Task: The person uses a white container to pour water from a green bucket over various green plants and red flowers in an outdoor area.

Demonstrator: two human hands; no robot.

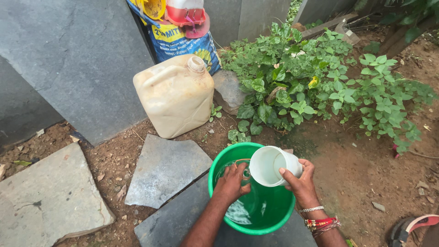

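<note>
Your right hand (299,183) is wrapped round a white plastic mug (273,165), fingers curled on its side, mouth tipped toward you and to the left; inside looks empty and pale. The mug sits over the far rim of the green bucket (219,161). Your left hand (232,183) is down inside the bucket w/ fingers bent, touching the mug's lip near its handle; can't tell if it's pinching the handle or just resting there. The bucket holds clear water, approx. half full, w/ glints on the surface.

Bucket stands on a dark stone slab (169,224), its right side hanging past the slab's edge over bare soil (356,164). Another flat grey slab (164,167) lies just left, a narrow soil gap between them; a paler slab (45,192) sits further left.

Behind, a cream jerrycan (173,93), cap off, neck open, leans by a grey stone wall (77,59); contents can't be seen. A blue printed sack (180,43) stands behind it w/ red and yellow plastic items on top. Leafy green plants (311,77) crowd the far right. Open soil to the right of the bucket gives room; a sandal (418,224) is at the bottom right corner.
</note>
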